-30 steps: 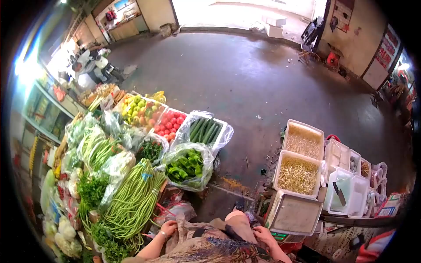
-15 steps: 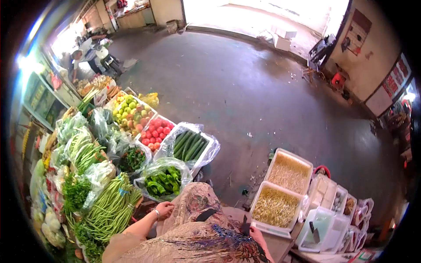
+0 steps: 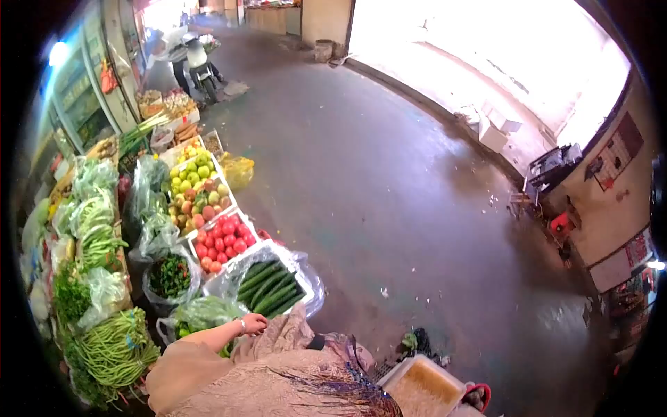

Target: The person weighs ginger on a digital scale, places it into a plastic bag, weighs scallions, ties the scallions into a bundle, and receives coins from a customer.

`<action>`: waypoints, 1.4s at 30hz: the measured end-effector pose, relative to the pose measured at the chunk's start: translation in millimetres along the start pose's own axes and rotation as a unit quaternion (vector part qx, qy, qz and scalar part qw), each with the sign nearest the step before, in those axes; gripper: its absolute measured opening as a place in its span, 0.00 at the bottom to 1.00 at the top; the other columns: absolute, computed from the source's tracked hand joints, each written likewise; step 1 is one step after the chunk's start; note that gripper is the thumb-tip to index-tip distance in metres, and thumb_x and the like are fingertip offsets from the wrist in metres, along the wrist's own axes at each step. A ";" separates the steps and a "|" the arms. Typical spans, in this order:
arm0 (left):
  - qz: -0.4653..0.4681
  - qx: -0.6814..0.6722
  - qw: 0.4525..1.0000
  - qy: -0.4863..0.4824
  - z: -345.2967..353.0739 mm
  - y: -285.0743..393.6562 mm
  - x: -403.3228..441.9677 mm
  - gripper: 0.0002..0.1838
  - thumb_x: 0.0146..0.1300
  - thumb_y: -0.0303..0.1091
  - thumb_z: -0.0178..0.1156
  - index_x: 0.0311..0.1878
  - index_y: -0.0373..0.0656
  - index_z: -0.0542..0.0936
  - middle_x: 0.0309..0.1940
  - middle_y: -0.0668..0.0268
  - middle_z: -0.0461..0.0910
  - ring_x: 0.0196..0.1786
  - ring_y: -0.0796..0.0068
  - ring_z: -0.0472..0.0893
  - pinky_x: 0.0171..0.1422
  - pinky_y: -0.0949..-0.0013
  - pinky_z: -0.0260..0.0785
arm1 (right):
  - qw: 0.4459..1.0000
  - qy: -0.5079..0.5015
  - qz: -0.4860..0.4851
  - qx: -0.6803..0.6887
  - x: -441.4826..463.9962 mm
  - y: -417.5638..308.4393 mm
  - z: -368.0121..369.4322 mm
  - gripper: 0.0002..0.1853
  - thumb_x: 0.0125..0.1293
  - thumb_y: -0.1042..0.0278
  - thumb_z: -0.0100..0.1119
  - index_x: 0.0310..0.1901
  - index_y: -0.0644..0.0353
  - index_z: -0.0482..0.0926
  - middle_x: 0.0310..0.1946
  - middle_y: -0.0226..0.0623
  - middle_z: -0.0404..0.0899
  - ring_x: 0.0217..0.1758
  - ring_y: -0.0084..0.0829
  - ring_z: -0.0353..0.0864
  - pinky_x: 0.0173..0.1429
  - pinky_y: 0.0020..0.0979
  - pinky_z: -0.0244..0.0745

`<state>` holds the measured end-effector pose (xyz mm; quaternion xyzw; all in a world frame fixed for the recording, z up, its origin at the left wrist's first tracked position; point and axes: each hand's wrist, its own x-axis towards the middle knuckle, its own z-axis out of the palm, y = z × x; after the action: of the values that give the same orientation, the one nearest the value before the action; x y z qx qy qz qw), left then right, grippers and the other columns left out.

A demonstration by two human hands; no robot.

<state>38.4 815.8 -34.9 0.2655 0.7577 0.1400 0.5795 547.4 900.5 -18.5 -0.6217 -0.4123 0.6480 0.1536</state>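
My left hand (image 3: 254,324), with a bracelet at the wrist, hangs over the front of the stall beside the patterned garment (image 3: 278,344). Its fingers are loosely bent, and nothing shows in them. Just beyond it lie dark green cucumbers (image 3: 269,288) in a plastic-lined white box. Green peppers (image 3: 184,329) in a clear bag are partly hidden behind my forearm. My right hand is out of view.
Red tomatoes (image 3: 226,240), mixed fruit (image 3: 198,194) and long beans (image 3: 118,347) fill the stall on the left. A tub of pale sprouts (image 3: 422,393) stands at the lower right. A scooter (image 3: 200,66) and a person are at the far left.
My view has turned and moved forward, and the stall's boxes now sit lower and further left. The right hand and most of the tubs at lower right have left the view.
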 end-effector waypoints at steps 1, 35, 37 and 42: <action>-0.003 -0.039 0.999 0.006 -6.2 26.0 15.4 0.16 0.60 0.41 0.58 0.48 0.44 0.82 0.34 0.66 0.83 0.29 0.77 0.82 0.28 0.68 0.75 | 1.000 0.000 -0.008 0.013 22.0 -20.8 -7.4 0.18 0.68 0.55 0.55 0.44 0.64 0.77 0.35 0.43 0.81 0.39 0.31 0.78 0.46 0.31 0.73; -0.138 -0.120 0.902 0.392 -185.6 226.8 293.8 0.13 0.50 0.32 0.65 0.42 0.52 0.85 0.36 0.56 0.84 0.38 0.56 0.83 0.45 0.61 0.76 | 0.911 -0.311 -0.035 -0.270 606.8 -584.2 139.0 0.07 0.65 0.68 0.53 0.35 0.62 0.78 0.24 0.34 0.77 0.25 0.27 0.76 0.29 0.30 0.72; -0.153 -0.148 0.852 0.478 -221.3 261.4 284.3 0.12 0.49 0.34 0.67 0.39 0.50 0.84 0.36 0.56 0.84 0.38 0.57 0.83 0.44 0.61 0.76 | 0.909 -0.306 -0.020 -0.283 638.8 -605.4 152.8 0.07 0.64 0.68 0.53 0.35 0.62 0.78 0.24 0.35 0.77 0.25 0.27 0.77 0.28 0.31 0.72; -0.318 -0.351 0.729 0.495 -261.3 253.5 331.3 0.09 0.51 0.38 0.69 0.35 0.47 0.84 0.30 0.55 0.83 0.33 0.60 0.84 0.40 0.62 0.77 | 0.905 -0.275 0.022 -0.324 743.7 -661.0 176.3 0.07 0.64 0.69 0.54 0.36 0.62 0.77 0.23 0.35 0.77 0.24 0.27 0.77 0.27 0.31 0.71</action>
<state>-211.7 1235.7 -93.9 -0.3199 0.8741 0.3151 0.1853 41.9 1774.3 -64.1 -0.4436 -0.6116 0.6269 -0.1903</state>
